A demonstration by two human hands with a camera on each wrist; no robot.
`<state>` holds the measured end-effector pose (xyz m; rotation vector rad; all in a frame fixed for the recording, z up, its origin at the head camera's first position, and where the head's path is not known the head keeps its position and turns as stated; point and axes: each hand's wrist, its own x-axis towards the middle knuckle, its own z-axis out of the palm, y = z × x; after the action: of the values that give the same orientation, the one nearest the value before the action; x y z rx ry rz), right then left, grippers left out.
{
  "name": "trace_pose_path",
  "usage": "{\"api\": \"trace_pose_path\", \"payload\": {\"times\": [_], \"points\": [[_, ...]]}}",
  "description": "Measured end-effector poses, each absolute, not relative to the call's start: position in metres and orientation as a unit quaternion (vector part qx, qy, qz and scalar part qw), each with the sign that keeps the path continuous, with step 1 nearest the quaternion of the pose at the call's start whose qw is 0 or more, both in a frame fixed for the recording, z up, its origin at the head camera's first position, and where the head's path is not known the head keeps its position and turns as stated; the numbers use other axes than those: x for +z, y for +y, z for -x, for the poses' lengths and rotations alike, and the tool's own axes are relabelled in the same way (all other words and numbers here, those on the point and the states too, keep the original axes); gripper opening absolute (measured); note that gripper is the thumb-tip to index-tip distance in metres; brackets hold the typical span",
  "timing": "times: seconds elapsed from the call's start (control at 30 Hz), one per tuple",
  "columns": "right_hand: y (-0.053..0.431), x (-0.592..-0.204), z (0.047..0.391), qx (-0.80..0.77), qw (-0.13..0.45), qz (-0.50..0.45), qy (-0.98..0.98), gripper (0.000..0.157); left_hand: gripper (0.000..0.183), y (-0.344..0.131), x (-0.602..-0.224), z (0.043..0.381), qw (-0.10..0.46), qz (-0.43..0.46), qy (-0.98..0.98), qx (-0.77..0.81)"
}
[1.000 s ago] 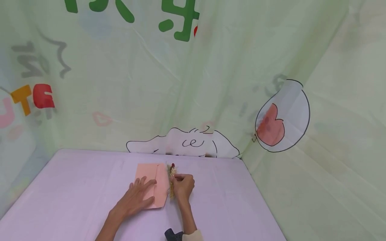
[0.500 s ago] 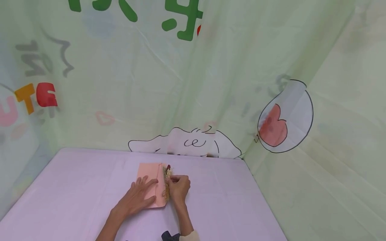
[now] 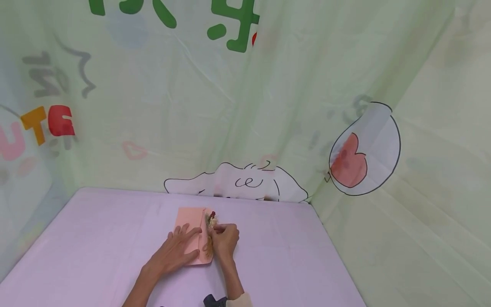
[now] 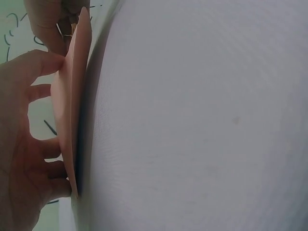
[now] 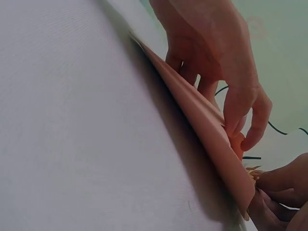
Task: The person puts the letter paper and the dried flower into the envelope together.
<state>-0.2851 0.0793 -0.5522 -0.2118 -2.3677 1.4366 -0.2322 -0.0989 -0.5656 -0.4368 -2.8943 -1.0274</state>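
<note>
A pink envelope lies on the table in the head view, its flap side to the right. My left hand rests on it with fingers spread, pressing it down; the left wrist view shows those fingertips on the envelope from the side. My right hand pinches a small bunch of dried flowers with a dark red bloom at its top and straw-coloured stems. The bunch lies over the envelope's right part. In the right wrist view the right hand is at the envelope's edge, with its fingers partly hiding the stems.
A pale lilac cloth covers the table. Behind and beside it hang light green curtains with printed letters and drawings. A dark wrist device sits at the right sleeve.
My right hand has carried the dried flowers leftward, from beside the envelope onto its right part. The left hand has stayed in place on the envelope.
</note>
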Motion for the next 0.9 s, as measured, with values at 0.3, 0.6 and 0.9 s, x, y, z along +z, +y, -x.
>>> {"api": "trace_pose_path", "payload": {"times": [0.3, 0.6, 0.9], "points": [[0.073, -0.555, 0.283, 0.508, 0.168, 0.063, -0.843, 0.01, 0.065, -0.098, -0.566, 0.232, 0.027, 0.144, -0.933, -0.329], [0.068, -0.553, 0.282, 0.512, 0.148, 0.04, -0.845, 0.009, 0.066, -0.099, -0.565, 0.233, 0.032, 0.147, -0.932, -0.329], [0.062, -0.554, 0.281, 0.512, 0.133, 0.018, -0.849, 0.006, 0.068, -0.101, -0.567, 0.232, 0.035, 0.146, -0.931, -0.333]]}}
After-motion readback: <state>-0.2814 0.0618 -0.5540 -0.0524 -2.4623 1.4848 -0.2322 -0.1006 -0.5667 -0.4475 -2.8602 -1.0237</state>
